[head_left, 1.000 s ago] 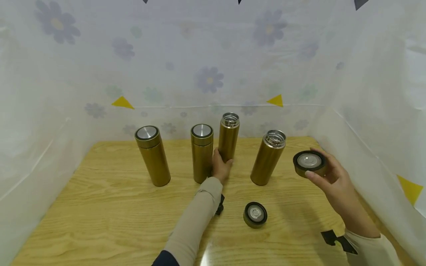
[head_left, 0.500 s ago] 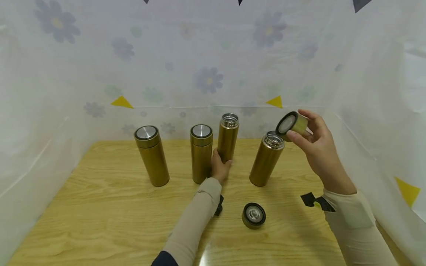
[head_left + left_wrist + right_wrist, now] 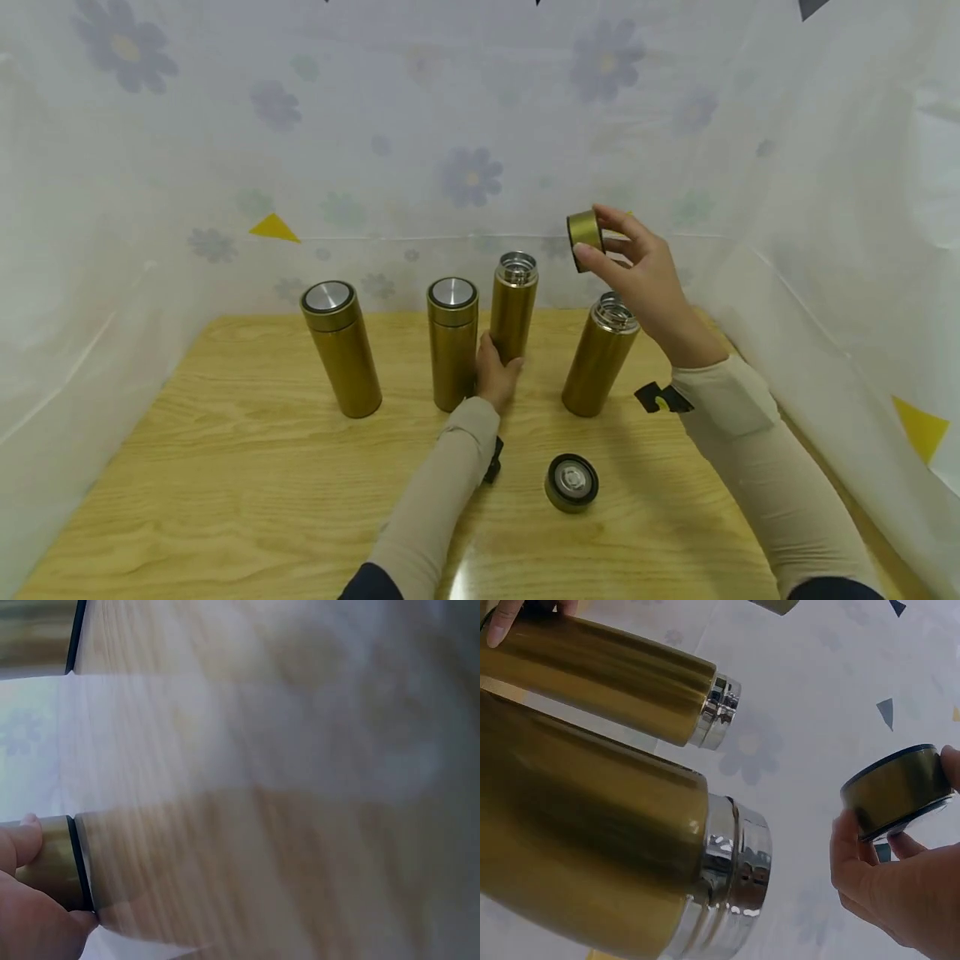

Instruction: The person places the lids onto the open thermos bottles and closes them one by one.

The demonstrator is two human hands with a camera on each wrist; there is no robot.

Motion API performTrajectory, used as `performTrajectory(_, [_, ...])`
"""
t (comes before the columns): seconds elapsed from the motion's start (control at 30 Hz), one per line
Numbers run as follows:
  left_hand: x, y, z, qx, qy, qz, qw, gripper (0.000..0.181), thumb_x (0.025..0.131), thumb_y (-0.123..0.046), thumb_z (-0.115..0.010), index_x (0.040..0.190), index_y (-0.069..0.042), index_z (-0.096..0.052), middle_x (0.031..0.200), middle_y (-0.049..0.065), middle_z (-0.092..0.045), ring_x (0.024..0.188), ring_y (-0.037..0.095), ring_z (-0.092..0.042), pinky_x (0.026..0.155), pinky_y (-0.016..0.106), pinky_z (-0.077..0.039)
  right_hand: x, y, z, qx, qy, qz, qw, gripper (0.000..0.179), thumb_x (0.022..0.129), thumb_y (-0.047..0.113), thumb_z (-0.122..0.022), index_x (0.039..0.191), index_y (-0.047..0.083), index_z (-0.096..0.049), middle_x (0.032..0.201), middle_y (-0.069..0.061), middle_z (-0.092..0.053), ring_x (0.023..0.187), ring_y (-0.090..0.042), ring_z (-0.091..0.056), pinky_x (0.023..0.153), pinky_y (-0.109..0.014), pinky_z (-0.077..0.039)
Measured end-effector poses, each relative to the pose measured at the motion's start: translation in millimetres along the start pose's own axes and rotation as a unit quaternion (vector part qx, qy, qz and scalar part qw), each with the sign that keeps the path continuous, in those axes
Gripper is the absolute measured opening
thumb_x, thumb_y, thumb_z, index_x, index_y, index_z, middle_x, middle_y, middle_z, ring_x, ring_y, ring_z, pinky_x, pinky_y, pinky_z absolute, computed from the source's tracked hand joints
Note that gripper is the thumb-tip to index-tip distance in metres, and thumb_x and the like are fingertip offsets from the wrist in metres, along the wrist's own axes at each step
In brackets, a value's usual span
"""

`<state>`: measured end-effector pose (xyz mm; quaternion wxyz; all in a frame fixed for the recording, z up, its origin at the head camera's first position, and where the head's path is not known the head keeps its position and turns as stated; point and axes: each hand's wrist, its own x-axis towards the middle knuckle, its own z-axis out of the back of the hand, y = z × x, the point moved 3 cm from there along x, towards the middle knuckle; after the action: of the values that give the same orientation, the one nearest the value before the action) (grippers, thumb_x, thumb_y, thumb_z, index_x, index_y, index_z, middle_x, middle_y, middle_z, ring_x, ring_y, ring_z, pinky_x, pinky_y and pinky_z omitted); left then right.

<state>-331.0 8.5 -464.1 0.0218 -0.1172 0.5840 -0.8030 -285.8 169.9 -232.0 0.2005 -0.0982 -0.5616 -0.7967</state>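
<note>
My left hand point(image 3: 498, 379) grips the lower part of a gold thermos bottle point(image 3: 513, 312) at the back, which stands upright without a lid, its steel neck showing. The left wrist view has thumb and fingers at the bottle's base point(image 3: 58, 862). Raised on the right, my right hand point(image 3: 651, 279) pinches a gold bottle lid point(image 3: 584, 233) on edge between thumb and fingers. The lid is in the air, up and right of the back bottle's mouth. Below the right hand stands a second lidless gold thermos point(image 3: 600, 362); its threaded steel neck point(image 3: 735, 877) fills much of the right wrist view.
Two gold thermoses with lids on, one far left point(image 3: 347, 362) and one beside the left hand point(image 3: 453, 362), stand upright. Another lid point(image 3: 572, 485) lies underside up near the front of the wooden table point(image 3: 247, 483). White flowered sheeting point(image 3: 375, 108) encloses the back and sides.
My right hand has carried the lid up and left, past the right bottle, turning it from underside up onto its edge. The left hand stays on the back bottle.
</note>
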Motion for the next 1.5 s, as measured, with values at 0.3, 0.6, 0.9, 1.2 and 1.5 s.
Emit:
performTrajectory(0.3, [-0.3, -5.0, 3.2, 0.012, -0.012, -0.012, 0.9998, 0.056, 0.084, 0.002, -0.07, 0.131, 0.004, -0.04, 0.125, 0.027, -0.053, 0.12, 0.038, -0.05, 0.105, 0.046, -0.04, 44.1, -11.3, -35.1, -0.165, 0.036, 0.011, 0.9856, 0.065, 0.091, 0.037, -0.065, 0.146, 0.013, -0.041, 0.145, -0.01, -0.041, 0.123, -0.029, -0.048, 0.093, -0.047, -0.049])
performTrajectory(0.6, [-3.0, -4.2, -0.5, 0.013, -0.009, -0.021, 0.9997, 0.059, 0.083, 0.001, -0.07, 0.133, 0.005, -0.038, 0.125, 0.028, -0.053, 0.12, 0.039, -0.05, 0.105, 0.047, -0.04, 59.8, -22.0, -60.4, -0.305, 0.109, 0.058, 0.9443, 0.064, 0.091, 0.028, -0.068, 0.143, 0.002, -0.043, 0.143, -0.019, -0.043, 0.127, -0.033, -0.045, 0.104, -0.047, -0.041])
performTrajectory(0.9, [-5.9, -4.7, -3.0, 0.014, -0.001, -0.018, 0.9997, 0.059, 0.085, 0.001, -0.068, 0.135, 0.006, -0.036, 0.128, 0.028, -0.05, 0.123, 0.039, -0.048, 0.107, 0.046, -0.038, 58.3, -27.7, -66.2, -0.34, 0.131, 0.063, 0.9293, 0.061, 0.092, 0.025, -0.066, 0.143, 0.001, -0.042, 0.143, -0.022, -0.041, 0.126, -0.036, -0.045, 0.104, -0.048, -0.041])
performTrajectory(1.2, [-6.3, -3.1, -2.5, 0.014, -0.009, -0.023, 0.9996, 0.059, 0.084, 0.002, -0.068, 0.134, 0.006, -0.037, 0.128, 0.028, -0.051, 0.122, 0.039, -0.049, 0.106, 0.046, -0.039, 57.9, -28.2, -68.8, -0.351, 0.128, 0.069, 0.925, 0.059, 0.092, 0.024, -0.066, 0.142, 0.001, -0.043, 0.142, -0.022, -0.042, 0.127, -0.037, -0.044, 0.106, -0.049, -0.038])
performTrajectory(1.5, [-8.6, -1.1, -1.9, 0.005, -0.018, -0.034, 0.9993, 0.06, 0.083, 0.004, -0.069, 0.134, 0.006, -0.038, 0.127, 0.029, -0.052, 0.121, 0.04, -0.049, 0.105, 0.047, -0.04, 58.8, -38.0, -73.0, -0.345, 0.143, 0.051, 0.9263, 0.059, 0.093, 0.024, -0.065, 0.143, 0.001, -0.043, 0.142, -0.023, -0.042, 0.126, -0.037, -0.045, 0.104, -0.048, -0.04])
